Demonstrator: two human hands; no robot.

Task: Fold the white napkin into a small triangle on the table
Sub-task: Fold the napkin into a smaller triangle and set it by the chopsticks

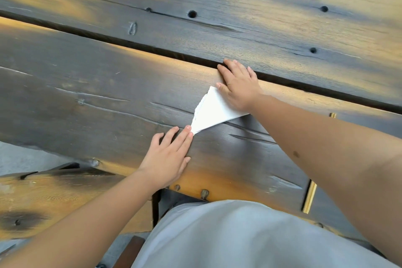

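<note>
White napkin (214, 109) folded into a triangle, flat on dark plank surface (87, 98). Right hand (238, 85) open, palm pressing down on its far corner. Left hand (171, 156) open, flat, fingertips touching the near tip.

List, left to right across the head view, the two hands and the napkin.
left hand → white napkin → right hand, which lies flat over the napkin's far right part.
</note>
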